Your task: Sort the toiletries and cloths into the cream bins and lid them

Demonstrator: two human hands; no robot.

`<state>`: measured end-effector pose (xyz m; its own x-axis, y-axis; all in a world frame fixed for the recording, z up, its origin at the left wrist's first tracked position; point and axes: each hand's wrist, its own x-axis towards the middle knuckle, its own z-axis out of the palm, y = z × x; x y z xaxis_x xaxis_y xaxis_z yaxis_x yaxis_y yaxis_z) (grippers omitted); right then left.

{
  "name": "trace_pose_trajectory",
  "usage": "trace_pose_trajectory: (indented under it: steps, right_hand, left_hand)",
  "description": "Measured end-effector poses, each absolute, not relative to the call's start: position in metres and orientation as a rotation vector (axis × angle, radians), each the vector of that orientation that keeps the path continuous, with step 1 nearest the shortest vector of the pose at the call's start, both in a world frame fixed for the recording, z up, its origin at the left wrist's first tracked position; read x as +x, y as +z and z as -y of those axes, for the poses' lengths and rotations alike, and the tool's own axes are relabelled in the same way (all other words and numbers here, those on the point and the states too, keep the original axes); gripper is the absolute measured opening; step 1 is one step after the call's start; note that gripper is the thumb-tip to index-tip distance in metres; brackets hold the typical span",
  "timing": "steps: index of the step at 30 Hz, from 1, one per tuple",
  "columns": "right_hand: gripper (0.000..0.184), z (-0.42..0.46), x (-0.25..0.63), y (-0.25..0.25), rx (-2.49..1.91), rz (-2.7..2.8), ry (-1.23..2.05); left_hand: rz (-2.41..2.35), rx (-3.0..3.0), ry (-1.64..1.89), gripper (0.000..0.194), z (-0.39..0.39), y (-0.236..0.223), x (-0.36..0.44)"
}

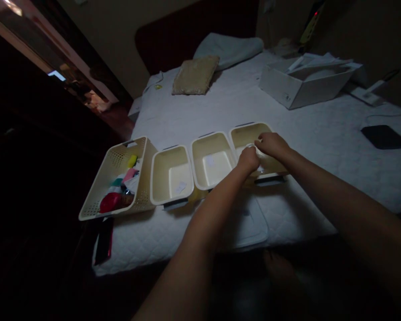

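Both of my hands are over the rightmost cream bin (pixel 270 166). My left hand (pixel 249 158) is closed in a fist at the bin's near-left side, gripping a small white thing (pixel 259 152) whose kind I cannot make out. Just beyond it, my right hand (pixel 270 143) curls its fingers in a pinch at the same white thing. My hands partly hide it. Left of them stand a middle cream bin (pixel 217 167) and another cream bin (pixel 172 176), each with a small paper label on its floor.
A perforated basket (pixel 98 185) at left holds a red item, a yellow item and other small goods. Translucent lids (pixel 250 223) lie at the bed's front edge beside a phone (pixel 104 240). Farther back are a cushion (pixel 195 76), a white box (pixel 294 87) and a black tablet-like slab (pixel 384 136).
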<state>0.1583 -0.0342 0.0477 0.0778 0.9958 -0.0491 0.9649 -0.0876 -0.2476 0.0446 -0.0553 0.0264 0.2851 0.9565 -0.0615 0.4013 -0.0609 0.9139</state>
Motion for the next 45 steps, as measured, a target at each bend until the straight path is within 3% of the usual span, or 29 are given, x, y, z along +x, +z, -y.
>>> trace_pose_trajectory:
  steps: [6, 11, 15, 27, 38, 45]
  right_hand:
    - [0.042, 0.046, 0.123, 0.071, -1.951, 2.166, 0.124]
    - [0.041, 0.054, 0.055, 0.08, -1.762, 2.36, 0.044]
    - [0.04, 0.06, -0.015, 0.085, -1.577, 2.49, 0.012]
    - [0.035, 0.102, -0.213, 0.069, -1.089, 2.786, -0.032]
    - [0.029, 0.109, -0.297, 0.058, -0.866, 2.921, -0.125]
    - [0.04, 0.117, -0.333, 0.041, -0.7, 2.833, 0.183]
  left_hand:
    - [-1.563, 2.233, 0.778, 0.028, 0.058, 0.061, -0.043]
    - [-1.909, 2.481, 0.357, 0.033, 0.077, 0.075, -0.141]
    - [-2.193, 2.417, 0.087, 0.033, 0.099, 0.084, -0.218]
    - [-2.625, 1.991, 0.067, 0.033, 0.167, 0.066, -0.383]
    - [-2.764, 1.686, 0.193, 0.031, 0.188, 0.055, -0.466]
    - [-2.729, 1.583, 0.243, 0.03, 0.193, 0.034, -0.488]
